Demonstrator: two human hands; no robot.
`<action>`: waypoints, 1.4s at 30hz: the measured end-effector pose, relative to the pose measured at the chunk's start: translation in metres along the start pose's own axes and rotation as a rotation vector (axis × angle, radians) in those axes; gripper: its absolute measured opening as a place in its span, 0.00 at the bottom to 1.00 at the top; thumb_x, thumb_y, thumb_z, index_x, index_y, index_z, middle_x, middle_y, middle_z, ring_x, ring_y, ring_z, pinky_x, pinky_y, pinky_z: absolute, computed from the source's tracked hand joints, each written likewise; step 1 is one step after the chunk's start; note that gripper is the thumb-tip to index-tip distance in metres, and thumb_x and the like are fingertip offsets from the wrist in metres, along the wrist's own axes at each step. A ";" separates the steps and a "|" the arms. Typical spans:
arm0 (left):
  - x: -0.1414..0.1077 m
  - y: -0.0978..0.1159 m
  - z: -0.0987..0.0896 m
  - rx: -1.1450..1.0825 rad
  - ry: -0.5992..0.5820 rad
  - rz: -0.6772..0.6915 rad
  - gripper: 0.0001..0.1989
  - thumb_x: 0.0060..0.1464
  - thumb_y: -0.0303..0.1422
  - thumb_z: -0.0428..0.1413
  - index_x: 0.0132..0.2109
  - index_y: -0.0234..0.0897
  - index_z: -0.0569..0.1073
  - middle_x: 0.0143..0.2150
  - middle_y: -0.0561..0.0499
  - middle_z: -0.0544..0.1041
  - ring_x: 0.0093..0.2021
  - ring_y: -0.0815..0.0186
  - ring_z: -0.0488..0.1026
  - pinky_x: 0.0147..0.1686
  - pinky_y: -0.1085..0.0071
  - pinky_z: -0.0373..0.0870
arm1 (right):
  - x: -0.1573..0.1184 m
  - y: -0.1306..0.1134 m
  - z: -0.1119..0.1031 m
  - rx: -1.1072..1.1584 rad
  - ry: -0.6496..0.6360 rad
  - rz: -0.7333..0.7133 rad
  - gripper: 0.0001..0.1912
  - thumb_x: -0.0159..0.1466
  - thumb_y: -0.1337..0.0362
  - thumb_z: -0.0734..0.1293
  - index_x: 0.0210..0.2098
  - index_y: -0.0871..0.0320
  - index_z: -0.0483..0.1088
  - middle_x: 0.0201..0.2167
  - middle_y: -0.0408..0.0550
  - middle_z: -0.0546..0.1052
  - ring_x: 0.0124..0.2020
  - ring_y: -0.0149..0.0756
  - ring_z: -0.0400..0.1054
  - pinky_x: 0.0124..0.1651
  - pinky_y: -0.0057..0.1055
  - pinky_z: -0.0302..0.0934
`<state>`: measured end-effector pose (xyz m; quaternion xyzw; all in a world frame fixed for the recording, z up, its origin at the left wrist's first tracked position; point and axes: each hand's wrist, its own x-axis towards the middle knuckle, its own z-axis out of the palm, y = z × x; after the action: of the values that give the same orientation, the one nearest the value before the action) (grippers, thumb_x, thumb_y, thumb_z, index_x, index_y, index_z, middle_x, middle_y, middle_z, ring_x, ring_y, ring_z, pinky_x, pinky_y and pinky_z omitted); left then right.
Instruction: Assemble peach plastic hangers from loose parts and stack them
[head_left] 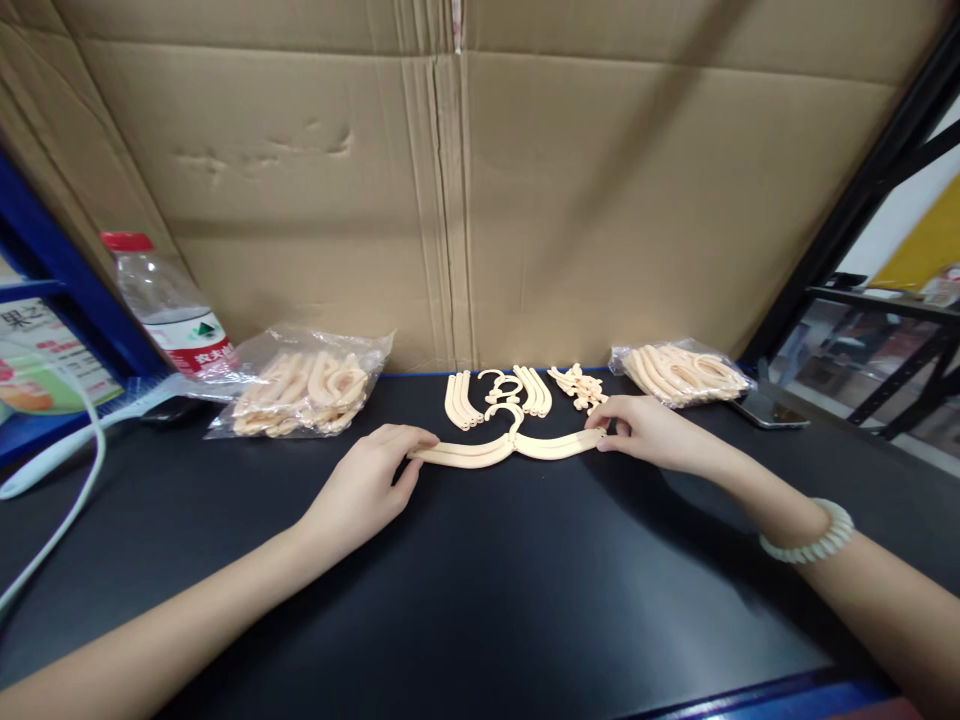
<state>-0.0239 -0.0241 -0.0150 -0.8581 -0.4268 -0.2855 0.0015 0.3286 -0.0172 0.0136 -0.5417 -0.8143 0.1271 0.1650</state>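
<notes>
A cream plastic folding hanger [472, 456] lies in front of me, its two curved arms spread sideways from a middle joint and its hook pointing away. My left hand [375, 470] pinches the tip of its left arm between thumb and fingers. At the opposite tip, my right hand [637, 430] has its fingers closed on the end of the right arm. Just behind the hanger are loose curved arm pieces [459, 402], more arm pieces [534, 390], several loose hooks [506, 388] and a pile of small connector pieces [579, 384].
A clear bag of cream hanger parts [304, 390] sits at left, another bag of parts [679, 372] at right beside a phone [772, 408]. A red-capped bottle [176, 315] and a white cable [82, 500] are on the left. Cardboard [600, 200] walls the back of the black table [480, 600].
</notes>
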 end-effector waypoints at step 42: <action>0.108 -0.016 0.008 0.077 -0.322 -0.446 0.13 0.61 0.36 0.55 0.50 0.34 0.71 0.49 0.45 0.73 0.45 0.60 0.73 0.43 0.59 0.73 | 0.138 -0.053 0.015 -0.329 -0.210 -0.197 0.11 0.67 0.60 0.65 0.44 0.61 0.70 0.43 0.49 0.74 0.40 0.36 0.71 0.43 0.38 0.68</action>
<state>0.0191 0.0673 0.0272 -0.7765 -0.6105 -0.1224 -0.0964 0.2281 0.0896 0.0384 -0.4630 -0.8858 0.0315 0.0001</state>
